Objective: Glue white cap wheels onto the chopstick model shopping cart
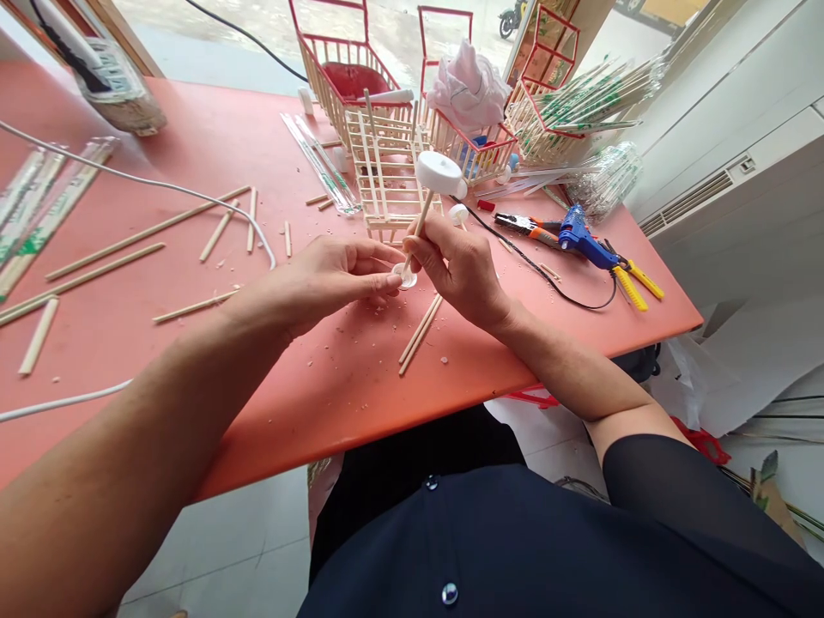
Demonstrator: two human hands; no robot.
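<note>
Right grip: 1, pinching 1 wooden stick between thumb and fingers, tilted, near the front middle of the counter. Left grip: 1, thumb and fingertips pinching 1 small white cap at the stick's lower end. Can't tell if cap and stick are fixed together. Upper end of the stick meets 1 thick white disc, sitting above the right grip.

Just below the hands: 2 short sticks side by side on the counter, crumbs around them.

Just behind: 1 plain stick frame, no red on it. Past that, 3 red-trimmed baskets, in a row. Middle one carries 1 white bundle; right one has wrapped sticks in it, too overlapped to count.

Right side: 1 blue glue gun, 1 pair of orange-handled pliers just beside it, 1 yellow-handled tool at the gun's other end.

Left side: at least 7 loose sticks, mixed lengths, plus several wrapped packets at the far left, cut by the view edge.
</note>
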